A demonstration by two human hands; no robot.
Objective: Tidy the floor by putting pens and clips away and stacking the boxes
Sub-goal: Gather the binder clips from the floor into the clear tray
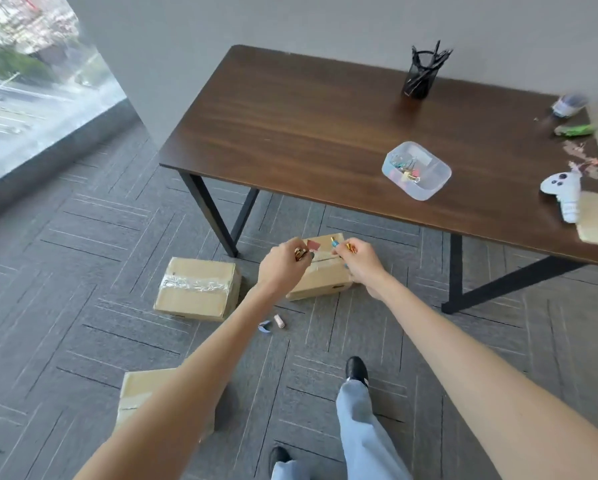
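Pinching binder clips (350, 248) in my curled left hand (283, 265) and right hand (358, 263), I judged the plastic tub (426, 192) the target. Releasing low inside seemed safest.

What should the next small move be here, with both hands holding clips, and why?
Probably bring both hands up and right to the clear tub on the table and drop the clips in. The left hand and right hand each pinch clips, and the tub already holds similar ones. Two more small pieces lie on the carpet for afterwards.
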